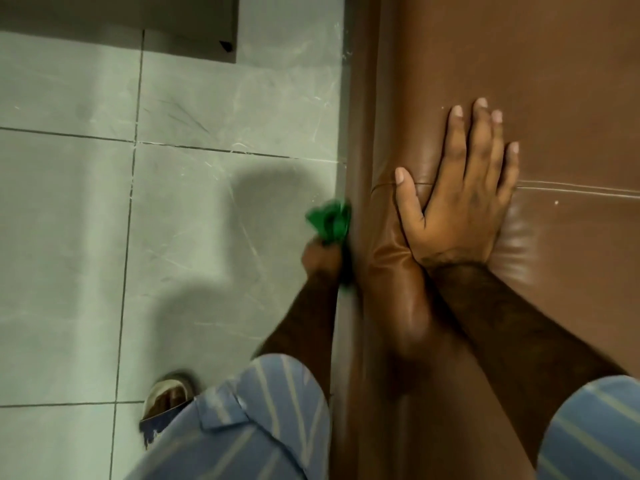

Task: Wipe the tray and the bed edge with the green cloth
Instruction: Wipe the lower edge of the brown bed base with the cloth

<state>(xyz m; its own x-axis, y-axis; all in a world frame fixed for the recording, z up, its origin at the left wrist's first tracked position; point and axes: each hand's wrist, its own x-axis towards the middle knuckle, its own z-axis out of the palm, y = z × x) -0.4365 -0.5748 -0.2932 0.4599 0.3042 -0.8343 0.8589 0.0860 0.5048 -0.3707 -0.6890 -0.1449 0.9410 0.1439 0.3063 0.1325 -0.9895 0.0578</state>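
Observation:
A brown leather-covered bed fills the right half of the head view, and its rounded edge [363,133] runs top to bottom down the middle. My left hand [320,258] is low beside that edge, shut on a bunched green cloth [330,221] that presses against the side of the bed. My right hand [460,188] lies flat on top of the bed, palm down and fingers spread, holding nothing. No tray is in view.
Grey floor tiles [173,202] cover the left half. A dark grey block or furniture base [138,22] stands at the top left. My sandalled foot [169,393] is on the floor at the bottom, beside my striped blue sleeve.

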